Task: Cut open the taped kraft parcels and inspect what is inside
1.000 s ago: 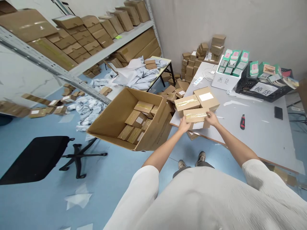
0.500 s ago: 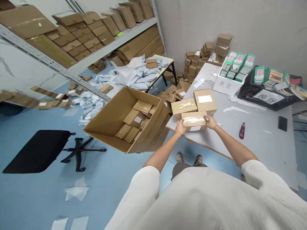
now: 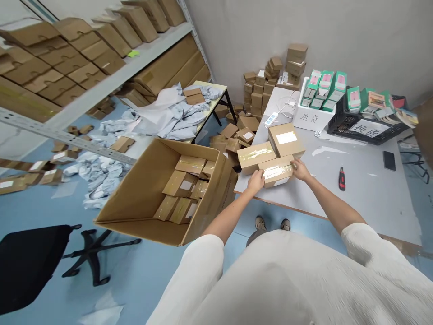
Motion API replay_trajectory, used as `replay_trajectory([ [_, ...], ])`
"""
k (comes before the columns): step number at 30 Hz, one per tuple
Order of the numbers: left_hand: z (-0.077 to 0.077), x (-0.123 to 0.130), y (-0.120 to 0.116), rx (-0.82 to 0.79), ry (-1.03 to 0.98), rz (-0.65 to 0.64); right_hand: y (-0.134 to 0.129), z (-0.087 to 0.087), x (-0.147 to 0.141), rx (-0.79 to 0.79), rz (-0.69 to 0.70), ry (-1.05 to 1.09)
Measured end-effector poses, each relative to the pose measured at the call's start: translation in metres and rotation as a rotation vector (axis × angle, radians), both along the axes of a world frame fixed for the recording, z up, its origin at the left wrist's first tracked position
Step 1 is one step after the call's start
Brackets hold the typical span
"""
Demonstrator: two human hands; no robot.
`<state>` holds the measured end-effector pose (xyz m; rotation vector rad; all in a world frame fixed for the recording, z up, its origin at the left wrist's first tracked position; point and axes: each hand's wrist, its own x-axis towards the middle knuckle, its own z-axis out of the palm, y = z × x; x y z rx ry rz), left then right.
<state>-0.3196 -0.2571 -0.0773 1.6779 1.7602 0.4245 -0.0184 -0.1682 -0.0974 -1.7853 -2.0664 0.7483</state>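
A small kraft box (image 3: 277,171) with clear tape across its top lies at the table's near edge. My left hand (image 3: 255,181) grips its left end and my right hand (image 3: 299,169) grips its right end. Touching it at the back are a taped kraft box (image 3: 256,157) and a kraft box with a white label (image 3: 286,140). To my left stands a large open cardboard carton (image 3: 135,194), its rim near my left forearm. Several small taped boxes (image 3: 179,184) lie inside it.
The grey table (image 3: 365,194) holds a red-and-black utility knife (image 3: 342,178), a phone (image 3: 389,160), a white labelled box (image 3: 313,118) and a black crate (image 3: 367,128). Loose boxes (image 3: 233,137) are piled behind it. A black office chair (image 3: 30,266) stands at lower left.
The view has swung left, shifting the room rightward-to-left across the frame. The small box between my hands has turned slightly, and both hands remain on it.
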Motion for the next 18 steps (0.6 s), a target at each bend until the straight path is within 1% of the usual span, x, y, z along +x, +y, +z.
replay_trajectory([
  [2, 0.007, -0.004, 0.005, 0.076, 0.083, -0.08, -0.012, 0.003, -0.007, 0.052, -0.044, -0.075],
  [3, 0.01, -0.004, 0.007, 0.106, 0.106, -0.126, -0.019, 0.005, -0.01, 0.072, -0.043, -0.103],
  [6, 0.017, 0.001, 0.012, 0.145, 0.097, -0.28, -0.037, 0.011, -0.022, 0.073, 0.036, -0.145],
  [8, 0.017, 0.005, 0.014, 0.147, 0.067, -0.335, -0.047, 0.015, -0.029, 0.041, 0.067, -0.172],
  [12, 0.013, 0.017, 0.015, 0.121, 0.057, -0.336, -0.061, 0.021, -0.032, 0.012, 0.059, -0.226],
  [15, 0.008, 0.028, 0.011, 0.052, 0.109, -0.34, -0.07, 0.025, -0.03, -0.004, 0.038, -0.242],
  [18, 0.008, 0.039, 0.004, 0.048, 0.166, -0.342, -0.078, 0.027, -0.026, -0.01, 0.052, -0.256],
])
